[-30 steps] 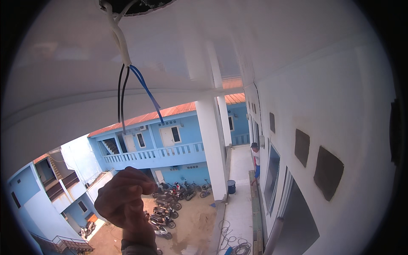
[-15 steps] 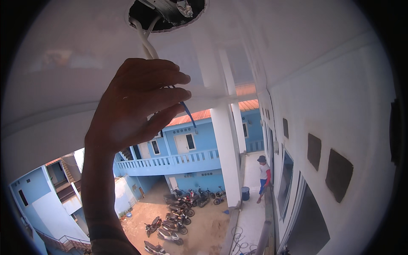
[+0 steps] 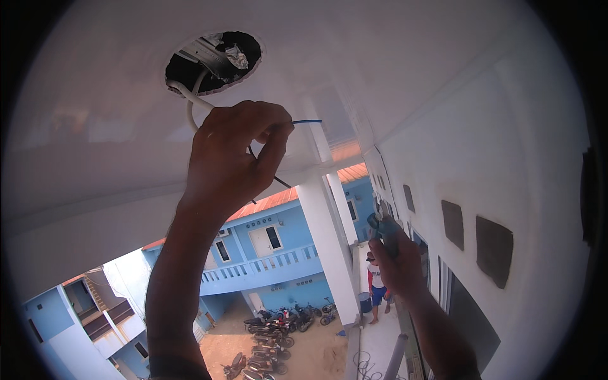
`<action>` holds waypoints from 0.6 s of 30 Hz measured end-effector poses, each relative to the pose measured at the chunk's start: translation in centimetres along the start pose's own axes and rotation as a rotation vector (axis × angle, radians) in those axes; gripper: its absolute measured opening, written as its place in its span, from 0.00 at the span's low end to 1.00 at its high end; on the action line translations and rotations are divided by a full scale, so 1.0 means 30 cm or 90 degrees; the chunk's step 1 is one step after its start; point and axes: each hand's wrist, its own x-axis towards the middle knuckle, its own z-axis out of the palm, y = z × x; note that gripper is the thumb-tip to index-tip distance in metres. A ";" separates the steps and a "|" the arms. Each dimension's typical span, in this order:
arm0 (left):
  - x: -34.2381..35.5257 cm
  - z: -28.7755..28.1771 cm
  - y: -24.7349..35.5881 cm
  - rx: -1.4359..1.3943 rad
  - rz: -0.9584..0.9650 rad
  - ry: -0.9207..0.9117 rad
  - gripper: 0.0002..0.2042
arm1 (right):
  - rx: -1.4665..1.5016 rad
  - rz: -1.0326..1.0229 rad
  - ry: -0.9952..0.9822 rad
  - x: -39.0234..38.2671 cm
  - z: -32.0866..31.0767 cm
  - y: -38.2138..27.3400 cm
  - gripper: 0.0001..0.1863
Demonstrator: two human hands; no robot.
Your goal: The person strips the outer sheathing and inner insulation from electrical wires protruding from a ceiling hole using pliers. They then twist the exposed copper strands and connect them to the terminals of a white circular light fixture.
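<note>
Overhead, a round hole (image 3: 182,67) in the glossy white ceiling shows metal framing and crumpled foil. Two white cables (image 3: 192,96) hang out of it, running down to my left hand (image 3: 234,152). That hand is closed, pinching a blue wire (image 3: 308,121) whose free end sticks out to the right past my fingertips. A black wire (image 3: 282,182) dangles below the same fingers. Lower on the right, my right hand (image 3: 403,269) grips pliers (image 3: 384,228) with dark teal handles, jaws pointing up and apart from the wire. Whether the jaws are parted is too small to tell.
A white wall (image 3: 494,158) with dark square patches runs along the right. Beyond stands a white pillar (image 3: 326,253). Far below, a person (image 3: 377,285) stands on a walkway near a blue bucket (image 3: 365,303). Parked motorbikes (image 3: 278,329) fill part of the yard.
My right hand has come into view with the pliers. The left hand has turned, and the blue wire now points right rather than down. The ceiling hole has shifted left and lower in view.
</note>
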 end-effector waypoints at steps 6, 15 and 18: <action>0.051 0.030 0.023 -0.115 -0.115 0.051 0.04 | -0.063 -0.275 0.058 0.268 0.098 -0.272 0.24; 0.072 0.053 0.028 -0.152 -0.133 0.107 0.01 | -0.071 -0.332 0.074 0.333 0.140 -0.369 0.23; 0.073 0.047 0.026 -0.162 -0.140 0.104 0.02 | -0.091 -0.328 0.077 0.346 0.152 -0.375 0.25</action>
